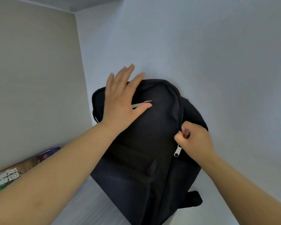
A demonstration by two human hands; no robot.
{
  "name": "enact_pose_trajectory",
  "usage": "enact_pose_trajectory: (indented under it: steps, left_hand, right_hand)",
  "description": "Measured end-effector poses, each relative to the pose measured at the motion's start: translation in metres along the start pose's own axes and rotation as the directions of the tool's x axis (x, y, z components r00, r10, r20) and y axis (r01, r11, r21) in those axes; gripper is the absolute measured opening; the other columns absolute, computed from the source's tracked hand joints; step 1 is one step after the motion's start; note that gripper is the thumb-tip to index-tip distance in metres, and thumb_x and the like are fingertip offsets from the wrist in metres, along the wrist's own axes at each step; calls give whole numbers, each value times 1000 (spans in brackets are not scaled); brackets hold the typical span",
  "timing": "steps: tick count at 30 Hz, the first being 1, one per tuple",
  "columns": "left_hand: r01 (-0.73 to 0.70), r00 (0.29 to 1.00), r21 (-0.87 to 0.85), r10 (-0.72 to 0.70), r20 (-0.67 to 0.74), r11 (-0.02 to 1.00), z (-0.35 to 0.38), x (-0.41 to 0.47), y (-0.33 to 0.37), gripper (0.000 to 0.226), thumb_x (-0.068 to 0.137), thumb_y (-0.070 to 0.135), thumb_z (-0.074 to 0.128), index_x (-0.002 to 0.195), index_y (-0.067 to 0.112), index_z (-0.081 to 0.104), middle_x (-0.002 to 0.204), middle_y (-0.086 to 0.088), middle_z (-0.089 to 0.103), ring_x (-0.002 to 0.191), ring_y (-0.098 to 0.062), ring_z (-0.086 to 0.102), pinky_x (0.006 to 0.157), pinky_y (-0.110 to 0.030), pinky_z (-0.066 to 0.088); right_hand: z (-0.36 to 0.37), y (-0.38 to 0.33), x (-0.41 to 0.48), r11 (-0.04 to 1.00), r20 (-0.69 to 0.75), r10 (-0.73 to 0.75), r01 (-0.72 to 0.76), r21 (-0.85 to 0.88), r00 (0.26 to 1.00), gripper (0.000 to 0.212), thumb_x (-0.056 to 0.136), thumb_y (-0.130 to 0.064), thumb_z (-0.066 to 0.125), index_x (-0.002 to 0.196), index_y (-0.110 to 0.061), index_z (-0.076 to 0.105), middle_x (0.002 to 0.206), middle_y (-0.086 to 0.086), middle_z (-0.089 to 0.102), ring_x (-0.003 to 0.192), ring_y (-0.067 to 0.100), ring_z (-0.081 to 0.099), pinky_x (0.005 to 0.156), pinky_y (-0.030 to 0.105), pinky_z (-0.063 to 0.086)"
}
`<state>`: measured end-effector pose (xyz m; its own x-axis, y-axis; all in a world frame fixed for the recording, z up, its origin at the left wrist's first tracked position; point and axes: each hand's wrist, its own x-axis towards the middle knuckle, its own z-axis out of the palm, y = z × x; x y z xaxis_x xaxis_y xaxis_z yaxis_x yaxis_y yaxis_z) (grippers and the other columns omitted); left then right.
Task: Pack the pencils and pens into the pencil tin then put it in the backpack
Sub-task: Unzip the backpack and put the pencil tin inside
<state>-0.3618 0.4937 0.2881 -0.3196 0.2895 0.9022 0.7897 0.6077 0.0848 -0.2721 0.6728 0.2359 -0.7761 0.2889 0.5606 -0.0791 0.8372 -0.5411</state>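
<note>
Black single backpack [144, 143], left hand [120, 101], right hand [193, 138]

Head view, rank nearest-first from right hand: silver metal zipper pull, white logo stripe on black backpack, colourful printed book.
1. Silver metal zipper pull: just below the right hand.
2. White logo stripe: upper front of the black fabric backpack, partly under the left hand.
3. Colourful printed book: far left, by the wall.

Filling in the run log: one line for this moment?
left hand: flat on backpack | right hand: pinching at zip
</note>
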Motion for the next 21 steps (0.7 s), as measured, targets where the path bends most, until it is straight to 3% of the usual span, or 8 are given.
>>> enact_pose_trajectory:
  steps: [2,3,5,7,9,12,15,21]
  left_hand:
    - [212,970,-93,-221,-101,973,-13,-33,-17,81,68,47,62,135,13,29,141,-3,23,134,-12,16,112,-16,-1]
    - [389,911,-175,-406,-73,904,-18,-50,-25,88,69,44,65,139,12,24,145,-2,19,136,-7,12,112,-15,2]
    - [735,659,-328,-739,140,593,-18,-81,-43,88,77,34,66,143,11,14,154,-5,16,140,-10,15,116,-26,12]
    - [905,354,-389,-811,466,172,-12,-103,-58,71,86,32,54,143,12,17,152,-3,25,137,-16,28,113,-31,22]
    - [939,217,-340,-688,693,-46,-7,-119,-65,52,90,32,46,136,12,35,138,-1,44,121,-16,43,102,-29,31]
    - [956,227,-294,-650,725,6,4,-127,-72,26,89,30,48,106,13,56,113,-5,59,102,-20,51,89,-30,37]
    - [966,255,-188,-760,599,176,12,-128,-71,23,87,30,53,73,13,52,75,1,55,87,-25,50,78,-31,37]
    - [908,401,-278,-841,364,313,-18,-117,-75,28,85,27,56,62,13,51,65,0,52,65,-19,49,57,-29,38]
  right_hand:
    - [1,0,-1,1000,-27,23,-23,3,999,44,78,-4,55,50,-17,23,46,-1,30,46,13,27,47,23,24]
    - [1,0,-1,1000,-34,29,-29,5,999,43,78,-4,55,51,-17,24,47,0,30,46,13,27,47,23,24]
    - [1,-1,-1,999,-41,33,-34,-3,999,42,79,-5,54,52,-17,24,48,1,31,47,13,27,46,22,23]
    - [1,-2,-1,999,-37,41,-42,-17,998,40,80,-6,54,53,-16,25,48,1,32,47,13,27,46,22,24]
    - [3,-2,-2,998,-33,54,-55,-33,998,40,81,-7,53,53,-16,26,49,1,32,47,13,28,47,23,24]
    - [6,-3,-2,996,-36,57,-59,-63,998,42,85,-8,51,53,-20,26,50,0,33,48,12,30,46,22,24]
    - [7,-6,-5,995,-43,60,-63,-73,997,42,88,-8,48,54,-22,25,51,0,34,47,12,30,46,22,24]
    - [3,-15,1,974,-112,207,-195,114,972,37,87,-7,45,56,-16,27,52,2,33,48,14,29,48,25,26]
